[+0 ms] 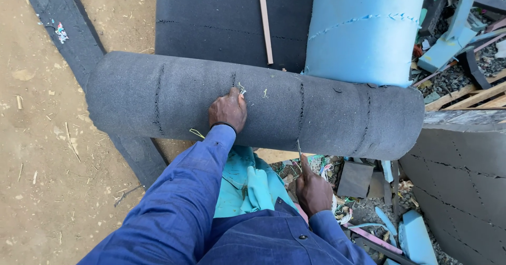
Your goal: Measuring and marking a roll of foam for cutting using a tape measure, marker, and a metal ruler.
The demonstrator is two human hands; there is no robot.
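A long dark grey foam roll, pieced together with rough seams, lies across the view in front of me. My left hand presses on its top beside a seam, fingers curled, a dark band at the wrist. Lower down, my right hand is closed on a thin metal needle-like tool that points up at the roll's underside. Both arms wear blue sleeves. A teal cloth lies over my lap.
A flat dark foam sheet with a wooden stick lies behind the roll, next to a light blue foam roll. Foam scraps and wood offcuts litter the right. Another grey foam piece stands lower right; bare dirt ground lies to the left.
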